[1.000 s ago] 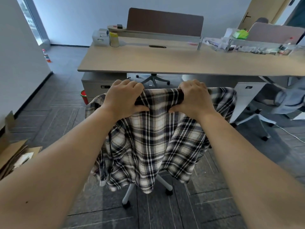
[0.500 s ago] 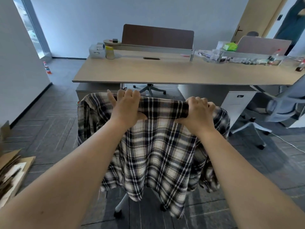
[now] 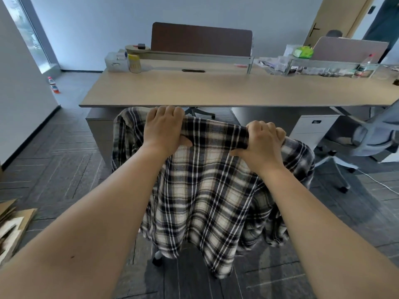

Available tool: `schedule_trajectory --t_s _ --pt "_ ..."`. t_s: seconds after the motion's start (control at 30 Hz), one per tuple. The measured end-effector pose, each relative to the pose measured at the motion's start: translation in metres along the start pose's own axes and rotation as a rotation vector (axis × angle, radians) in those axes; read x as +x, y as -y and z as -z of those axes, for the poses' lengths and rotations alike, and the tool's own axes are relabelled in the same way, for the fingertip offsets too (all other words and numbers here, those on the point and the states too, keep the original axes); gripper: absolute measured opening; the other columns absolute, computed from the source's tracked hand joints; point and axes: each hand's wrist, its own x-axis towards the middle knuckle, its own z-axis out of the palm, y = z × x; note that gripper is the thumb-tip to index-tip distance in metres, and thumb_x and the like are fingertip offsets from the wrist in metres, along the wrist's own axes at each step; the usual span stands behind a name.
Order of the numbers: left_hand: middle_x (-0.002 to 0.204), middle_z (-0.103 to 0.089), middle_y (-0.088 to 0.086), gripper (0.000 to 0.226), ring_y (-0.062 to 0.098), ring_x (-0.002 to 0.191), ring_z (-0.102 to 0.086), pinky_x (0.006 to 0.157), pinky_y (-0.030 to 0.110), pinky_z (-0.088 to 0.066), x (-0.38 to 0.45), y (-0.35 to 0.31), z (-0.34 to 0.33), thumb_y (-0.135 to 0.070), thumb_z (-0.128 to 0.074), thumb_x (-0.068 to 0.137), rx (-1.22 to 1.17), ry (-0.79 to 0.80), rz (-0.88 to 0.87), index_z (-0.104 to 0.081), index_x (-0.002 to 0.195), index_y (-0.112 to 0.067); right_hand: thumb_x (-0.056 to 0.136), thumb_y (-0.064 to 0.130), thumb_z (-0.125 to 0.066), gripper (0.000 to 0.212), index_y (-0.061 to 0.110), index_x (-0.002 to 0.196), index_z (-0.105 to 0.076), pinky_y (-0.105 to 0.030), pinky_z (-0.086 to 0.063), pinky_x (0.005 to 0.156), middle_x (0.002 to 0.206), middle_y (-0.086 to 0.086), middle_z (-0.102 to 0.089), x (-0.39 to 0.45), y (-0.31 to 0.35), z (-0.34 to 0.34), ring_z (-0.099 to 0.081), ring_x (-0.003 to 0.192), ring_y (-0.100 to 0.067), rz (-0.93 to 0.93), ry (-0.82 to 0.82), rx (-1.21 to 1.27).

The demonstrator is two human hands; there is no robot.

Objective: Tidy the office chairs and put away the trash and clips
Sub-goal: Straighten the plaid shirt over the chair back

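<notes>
Office chair (image 3: 158,258) at the near edge of the bench (image 3: 216,91), its backrest wholly covered by a draped plaid shirt (image 3: 205,190); only a castor and part of the base show beneath the hem. The left hand (image 3: 164,132) and right hand (image 3: 262,143) both grip the top of the backrest through the cloth, fingers (image 3: 166,110) curled over the far side and thumbs pressed on the near side. The chair stands just before the bench, its top close to the bench's front edge. Handling, as a judgement: the frame under the cloth is stiff and rolls on castors, so it should move with a light, level push; the shirt is soft and loose and may slide or bunch under the palms, so a firm hold on the rigid top rail, as here, looks the sound place to take it. A second, grey chair (image 3: 371,134) stands at the right, turned away from the bench.
</notes>
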Motion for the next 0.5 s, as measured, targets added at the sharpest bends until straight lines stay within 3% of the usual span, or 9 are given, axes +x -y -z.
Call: schedule_trajectory --t_s 0.3,0.5 --pt "0.118 -0.058 0.013 0.067 0.031 0.116 -0.047 0.107 0.039 -0.029 0.073 -0.042 -0.031 -0.051 -0.07 0.069 -0.088 -0.039 -0.057 -0.051 0.113 -0.004 0.075 0.036 -0.072 0.063 0.002 0.119 -0.043 -0.038 -0.025 0.106 0.121 -0.015 -0.048 0.07 -0.058 -0.008 -0.038 0.116 -0.031 -0.081 0.038 -0.04" --pt "0.112 -0.061 0.011 0.066 0.028 0.109 -0.051 0.102 0.038 -0.032 0.133 -0.056 -0.055 -0.056 -0.067 0.069 -0.083 -0.091 -0.075 -0.053 0.109 -0.005 0.08 0.031 -0.069 0.067 0.001 0.13 -0.035 -0.043 -0.01 0.119 0.133 -0.016 -0.041 0.138 -0.091 -0.024 -0.03 0.129 -0.031 -0.07 0.082 -0.067"
